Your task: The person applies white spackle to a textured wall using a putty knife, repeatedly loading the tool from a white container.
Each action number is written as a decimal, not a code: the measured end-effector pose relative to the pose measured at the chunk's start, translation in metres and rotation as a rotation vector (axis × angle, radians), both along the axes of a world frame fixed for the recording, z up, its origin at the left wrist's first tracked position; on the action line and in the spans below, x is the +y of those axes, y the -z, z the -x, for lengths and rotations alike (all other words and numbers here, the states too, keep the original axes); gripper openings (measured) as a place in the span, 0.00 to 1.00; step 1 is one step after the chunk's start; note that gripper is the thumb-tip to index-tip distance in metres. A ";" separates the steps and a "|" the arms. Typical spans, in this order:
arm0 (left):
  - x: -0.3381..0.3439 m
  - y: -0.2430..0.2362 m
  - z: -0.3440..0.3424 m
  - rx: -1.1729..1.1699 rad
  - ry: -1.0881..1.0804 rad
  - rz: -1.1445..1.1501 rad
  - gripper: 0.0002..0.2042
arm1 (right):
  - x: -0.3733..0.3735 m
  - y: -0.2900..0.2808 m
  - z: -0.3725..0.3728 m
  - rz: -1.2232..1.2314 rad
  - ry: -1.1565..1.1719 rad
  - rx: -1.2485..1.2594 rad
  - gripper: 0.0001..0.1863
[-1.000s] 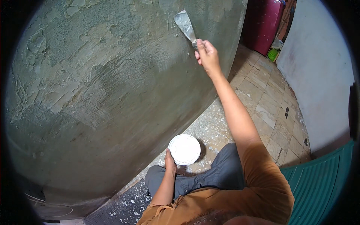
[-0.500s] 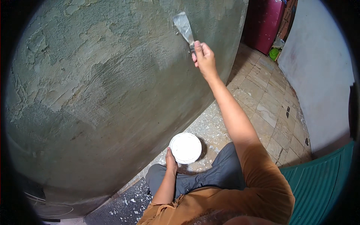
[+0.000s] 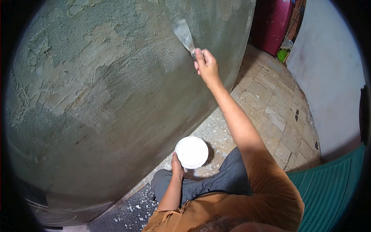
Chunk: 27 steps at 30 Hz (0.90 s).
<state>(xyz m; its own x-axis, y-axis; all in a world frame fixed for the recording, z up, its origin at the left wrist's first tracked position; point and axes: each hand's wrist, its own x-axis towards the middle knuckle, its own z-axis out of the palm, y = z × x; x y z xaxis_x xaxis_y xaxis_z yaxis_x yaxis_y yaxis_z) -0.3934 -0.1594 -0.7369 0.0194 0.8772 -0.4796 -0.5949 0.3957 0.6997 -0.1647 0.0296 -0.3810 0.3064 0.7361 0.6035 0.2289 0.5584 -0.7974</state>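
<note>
My right hand [image 3: 206, 67] grips the handle of a putty knife [image 3: 183, 34], thumb along the top. Its wide metal blade, smeared with pale material, points up and left against or just in front of the rough grey-green wall [image 3: 127, 96]; whether it touches I cannot tell. Low and close to my lap, my left hand [image 3: 177, 165] is wrapped round the near left side of a round white tub [image 3: 192, 152]. White covers the whole top of the tub, and its lower side is hidden. The left fingers beneath the tub are mostly out of sight.
Cracked tan floor tiles [image 3: 276, 112] run along the right, beside a pale wall [image 3: 328, 69]. A teal ribbed panel [image 3: 332, 189] stands at my right. A dark mat [image 3: 129, 210] with white flakes lies at lower left. A maroon door-like panel [image 3: 270, 25] is at the far right.
My right hand and the putty knife have moved down and a little left across the wall. The left hand and tub have stayed almost where they were.
</note>
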 end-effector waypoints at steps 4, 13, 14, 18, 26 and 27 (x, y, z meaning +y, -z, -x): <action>-0.001 0.003 0.002 -0.020 0.001 -0.011 0.27 | -0.008 0.062 -0.022 0.155 0.008 0.108 0.22; 0.004 0.005 0.004 -0.008 0.015 -0.020 0.26 | -0.011 0.022 -0.005 0.109 -0.041 0.137 0.22; 0.004 0.006 0.003 -0.010 0.017 -0.015 0.26 | -0.015 0.039 -0.004 0.135 -0.039 0.094 0.21; 0.004 -0.001 0.000 -0.044 0.011 -0.020 0.27 | -0.059 0.119 -0.013 0.312 -0.028 0.183 0.18; -0.002 0.006 0.000 0.052 0.026 -0.032 0.28 | -0.179 0.168 -0.057 0.592 -0.038 -0.606 0.14; -0.002 0.001 -0.001 0.024 0.016 -0.010 0.28 | -0.186 0.162 -0.060 0.699 -0.091 -0.709 0.15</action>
<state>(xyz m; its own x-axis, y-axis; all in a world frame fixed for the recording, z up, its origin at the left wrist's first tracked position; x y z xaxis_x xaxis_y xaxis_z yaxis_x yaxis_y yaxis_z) -0.3925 -0.1612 -0.7381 0.0226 0.8817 -0.4712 -0.5717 0.3981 0.7174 -0.1050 -0.1568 -0.5432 -0.0319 0.9984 0.0472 0.7588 0.0550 -0.6490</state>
